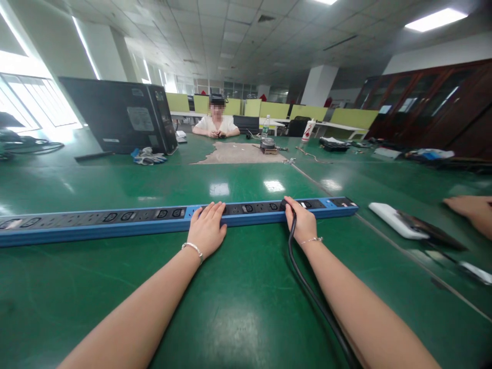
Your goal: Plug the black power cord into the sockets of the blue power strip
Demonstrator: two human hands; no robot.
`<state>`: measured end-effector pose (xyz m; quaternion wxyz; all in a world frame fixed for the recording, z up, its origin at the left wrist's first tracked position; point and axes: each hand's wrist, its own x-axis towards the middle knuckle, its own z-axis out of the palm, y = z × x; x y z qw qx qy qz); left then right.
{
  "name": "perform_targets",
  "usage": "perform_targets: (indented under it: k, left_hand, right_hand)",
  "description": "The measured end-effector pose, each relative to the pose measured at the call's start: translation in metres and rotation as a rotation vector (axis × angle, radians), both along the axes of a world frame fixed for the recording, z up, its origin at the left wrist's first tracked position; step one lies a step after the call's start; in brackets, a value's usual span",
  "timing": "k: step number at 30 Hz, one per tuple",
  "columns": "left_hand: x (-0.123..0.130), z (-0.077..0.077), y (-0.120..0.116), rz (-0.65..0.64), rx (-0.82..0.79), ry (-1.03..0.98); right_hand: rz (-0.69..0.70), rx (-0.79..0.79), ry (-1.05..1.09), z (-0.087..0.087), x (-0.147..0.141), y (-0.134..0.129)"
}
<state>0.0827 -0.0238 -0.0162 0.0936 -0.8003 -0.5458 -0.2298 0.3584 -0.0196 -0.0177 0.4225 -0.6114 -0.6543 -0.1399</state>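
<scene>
And here the right hand (303, 223) grips the plug (283, 205) over the strip (253, 218), the left hand (207, 230) open and palm-down as a brace, and good work here means keeping the plug square to its socket and the cord (305, 282) slack! The strip lies across a glossy green table (238, 297), gloves (149, 156) and a black case (123, 115) beyond, a person (216, 124) opposite, the office wide and bright behind

Single head-worn view: faces forward and down over forearms and green tabletop (246, 287), room beyond.
</scene>
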Motion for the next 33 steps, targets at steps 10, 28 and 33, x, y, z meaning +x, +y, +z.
perform_targets:
  k: [10,28,33]
  left_hand:
    - [0.001,-0.001,0.002,-0.004,0.008,-0.113]
    - [0.004,-0.001,0.005,-0.047,0.025,-0.174]
    - [0.004,0.000,0.005,-0.091,0.013,-0.191]
  right_hand:
    - [0.060,0.088,0.316,0.022,-0.037,-0.012]
    - [0.146,-0.092,-0.125,0.023,-0.145,0.004]
    - [0.091,-0.132,-0.185,0.020,-0.150,0.004]
